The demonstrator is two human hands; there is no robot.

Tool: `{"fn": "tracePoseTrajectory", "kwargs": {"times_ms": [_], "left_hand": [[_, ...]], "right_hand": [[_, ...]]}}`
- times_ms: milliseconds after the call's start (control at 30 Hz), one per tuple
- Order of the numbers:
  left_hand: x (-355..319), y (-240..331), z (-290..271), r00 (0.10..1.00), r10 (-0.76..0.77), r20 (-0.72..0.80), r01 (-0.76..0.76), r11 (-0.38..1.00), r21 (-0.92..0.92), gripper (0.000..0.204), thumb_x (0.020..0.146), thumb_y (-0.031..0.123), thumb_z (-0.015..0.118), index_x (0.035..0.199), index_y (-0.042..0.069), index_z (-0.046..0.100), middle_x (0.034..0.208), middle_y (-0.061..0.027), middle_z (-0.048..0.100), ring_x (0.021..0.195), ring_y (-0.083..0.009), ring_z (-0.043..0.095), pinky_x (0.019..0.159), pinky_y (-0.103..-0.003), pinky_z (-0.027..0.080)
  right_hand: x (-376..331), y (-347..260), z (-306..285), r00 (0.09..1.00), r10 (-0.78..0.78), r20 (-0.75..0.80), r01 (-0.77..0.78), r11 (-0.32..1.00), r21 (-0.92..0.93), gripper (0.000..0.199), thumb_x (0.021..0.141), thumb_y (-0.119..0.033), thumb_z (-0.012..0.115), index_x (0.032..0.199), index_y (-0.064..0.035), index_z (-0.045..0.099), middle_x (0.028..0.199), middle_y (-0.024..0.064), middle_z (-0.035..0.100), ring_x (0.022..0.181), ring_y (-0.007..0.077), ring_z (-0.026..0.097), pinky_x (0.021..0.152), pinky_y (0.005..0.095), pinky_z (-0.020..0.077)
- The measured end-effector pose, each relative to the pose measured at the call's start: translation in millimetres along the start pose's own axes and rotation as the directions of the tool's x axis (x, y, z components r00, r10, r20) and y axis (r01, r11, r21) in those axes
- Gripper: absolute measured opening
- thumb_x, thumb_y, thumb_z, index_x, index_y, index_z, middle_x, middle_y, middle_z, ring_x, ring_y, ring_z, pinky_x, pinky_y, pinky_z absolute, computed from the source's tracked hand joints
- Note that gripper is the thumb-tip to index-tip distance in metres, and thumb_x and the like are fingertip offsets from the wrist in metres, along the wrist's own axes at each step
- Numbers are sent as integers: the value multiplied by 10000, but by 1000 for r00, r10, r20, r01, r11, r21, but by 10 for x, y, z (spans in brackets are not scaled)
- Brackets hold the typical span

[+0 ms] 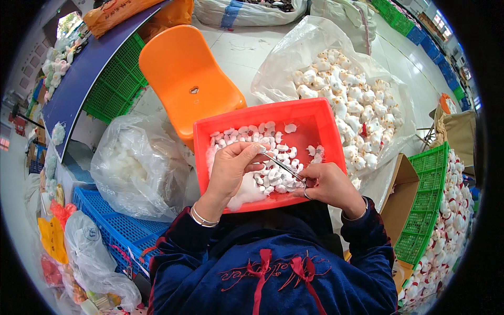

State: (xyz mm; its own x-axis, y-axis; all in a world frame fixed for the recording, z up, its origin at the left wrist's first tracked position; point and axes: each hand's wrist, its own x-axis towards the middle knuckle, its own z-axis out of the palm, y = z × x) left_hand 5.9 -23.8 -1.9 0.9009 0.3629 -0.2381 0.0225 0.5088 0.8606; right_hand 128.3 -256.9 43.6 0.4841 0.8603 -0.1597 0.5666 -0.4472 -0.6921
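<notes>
My right hand has its fingers in the handle rings of slim metal forceps, which point up and left. Their tip meets a small white fabric piece pinched between the thumb and fingers of my left hand. Fingers partly hide this piece. Both hands are above a red plastic basin. Many small white curved fabric pieces lie in the basin, mostly at its left and middle. A clump of white stuffing sits by its near left corner.
An orange chair stands beyond the basin. Right of it, a clear bag holds white plush pieces. A plastic bag of stuffing and a blue crate are at left. At right are a cardboard box and a green crate.
</notes>
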Motion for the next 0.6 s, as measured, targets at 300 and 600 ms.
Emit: {"fn": "tracePoseTrajectory", "kwargs": {"times_ms": [300, 600], "left_hand": [[-28, -3, 17, 1000, 15, -4, -15, 1000, -6, 225, 1050, 162, 618, 1140, -1, 743, 1134, -148, 767, 961, -194, 766, 777, -293, 631], [-17, -24, 31, 998, 20, -52, -20, 1000, 10, 230, 1056, 156, 605, 1143, -11, 737, 1108, -160, 768, 973, -197, 762, 778, -281, 624]], "right_hand": [[-12, 34, 93, 1000, 3, -18, -1, 991, 131, 356, 813, -310, 861, 948, -4, 740, 735, 158, 666, 657, 283, 645, 631, 385, 498], [45, 77, 196, 999, -2, -42, 7, 992, 126, 366, 833, -343, 846, 919, -5, 733, 696, 147, 646, 619, 269, 628, 607, 382, 489]]}}
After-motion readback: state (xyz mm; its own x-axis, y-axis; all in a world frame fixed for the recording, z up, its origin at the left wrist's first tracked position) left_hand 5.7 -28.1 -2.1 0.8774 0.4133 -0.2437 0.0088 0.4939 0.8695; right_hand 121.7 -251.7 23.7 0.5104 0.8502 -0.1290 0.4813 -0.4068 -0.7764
